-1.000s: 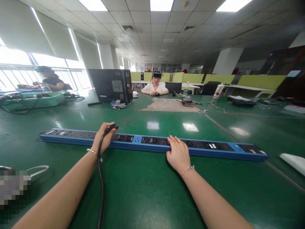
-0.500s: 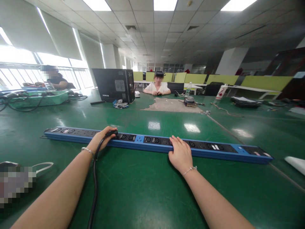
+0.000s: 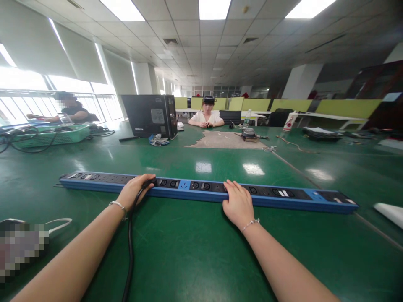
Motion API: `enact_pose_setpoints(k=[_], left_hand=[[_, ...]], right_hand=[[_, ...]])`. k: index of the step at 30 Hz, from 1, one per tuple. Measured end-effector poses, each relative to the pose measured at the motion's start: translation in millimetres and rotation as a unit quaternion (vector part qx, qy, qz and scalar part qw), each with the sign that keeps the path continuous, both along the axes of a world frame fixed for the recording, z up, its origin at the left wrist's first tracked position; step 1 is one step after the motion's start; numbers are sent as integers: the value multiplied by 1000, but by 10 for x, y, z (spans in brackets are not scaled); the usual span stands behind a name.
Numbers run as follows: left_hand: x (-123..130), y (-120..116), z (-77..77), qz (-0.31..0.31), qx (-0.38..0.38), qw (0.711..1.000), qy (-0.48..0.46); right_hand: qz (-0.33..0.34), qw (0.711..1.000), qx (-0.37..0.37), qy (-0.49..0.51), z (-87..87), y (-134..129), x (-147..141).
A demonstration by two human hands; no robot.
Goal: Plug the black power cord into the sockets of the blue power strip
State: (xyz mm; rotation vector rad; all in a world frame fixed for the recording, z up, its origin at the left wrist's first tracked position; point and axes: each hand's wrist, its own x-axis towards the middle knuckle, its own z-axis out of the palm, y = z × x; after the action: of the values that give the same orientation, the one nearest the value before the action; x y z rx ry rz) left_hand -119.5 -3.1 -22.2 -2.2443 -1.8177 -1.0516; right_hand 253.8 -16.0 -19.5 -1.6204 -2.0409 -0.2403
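Note:
A long blue-framed power strip (image 3: 184,185) with black socket sections lies across the green table in front of me. My left hand (image 3: 134,189) is closed around the black plug (image 3: 150,183) of a power cable, at the strip's top face left of its middle; my fingers hide whether its pins are in a socket. From the plug, the black cable (image 3: 130,247) runs down toward me. Right of the strip's middle, my right hand (image 3: 238,203) grips the strip, fingers over the top and palm against the near side.
A black computer case (image 3: 150,115) stands at the back left, gloves (image 3: 159,140) before it. A green basket (image 3: 56,135) of cables is further left. A person (image 3: 207,117) sits opposite; another (image 3: 71,108) sits at the far left. A bottle (image 3: 247,119) stands at the back.
My left hand and the plug have come down a little onto the strip's face. The cable has swung slightly right. My right hand stays on the strip.

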Motion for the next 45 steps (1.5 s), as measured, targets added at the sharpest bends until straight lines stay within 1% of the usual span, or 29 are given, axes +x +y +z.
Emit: enact_pose_setpoints(k=[5, 8, 10, 12, 13, 14, 15, 16, 18, 19, 20, 22, 24, 29, 34, 37, 40, 45], left_hand=[[17, -20, -21, 10, -8, 1000, -14], [60, -77, 38, 27, -9, 999, -30], [120, -133, 134, 70, 9, 995, -67], [226, -186, 257, 144, 56, 978, -138], [302, -206, 316, 155, 69, 973, -159], [394, -217, 365, 141, 62, 975, -157], [498, -220, 399, 111, 45, 983, -142], [610, -213, 416, 65, 23, 990, -122], [838, -175, 409, -18, -11, 996, -90], [941, -148, 393, -46, -27, 995, -79], [1029, -120, 375, -56, -36, 995, -77], [1151, -68, 348, -52, -54, 995, -69], [1205, -36, 339, -33, -69, 996, -55], [1202, -35, 332, -14, -75, 997, -34], [1212, -64, 308, 25, -60, 998, -8], [1220, -80, 314, 35, -56, 998, 7], [1220, -80, 306, 22, -53, 998, 3], [1214, -35, 204, -39, -10, 999, 21]], right_hand=[[-3, 1000, 1, -2, -4, 0, 1], [0, 1000, 6, -3, -8, 0, 4], [0, 1000, 8, -2, -9, -1, 3], [-2, 1000, 8, 1, -9, -1, 0], [-2, 1000, 7, 3, -8, -1, -2], [-2, 1000, 7, 5, -8, -2, -4], [-2, 1000, 6, 6, -7, -2, -6], [-1, 1000, 6, 7, -6, -3, -8], [0, 1000, 5, 7, -6, -3, -9], [0, 1000, 5, 7, -6, -2, -8], [1, 1000, 5, 7, -6, -2, -8], [2, 1000, 5, 7, -6, -2, -6], [6, 1000, 3, 9, -7, -2, -4], [7, 1000, 9, 14, -14, 1, -2], [7, 1000, 11, 19, -21, 7, -7], [5, 1000, 12, 23, -20, 8, -8], [4, 1000, 13, 22, -18, 8, -3], [3, 1000, 10, 16, -17, 10, 2]])
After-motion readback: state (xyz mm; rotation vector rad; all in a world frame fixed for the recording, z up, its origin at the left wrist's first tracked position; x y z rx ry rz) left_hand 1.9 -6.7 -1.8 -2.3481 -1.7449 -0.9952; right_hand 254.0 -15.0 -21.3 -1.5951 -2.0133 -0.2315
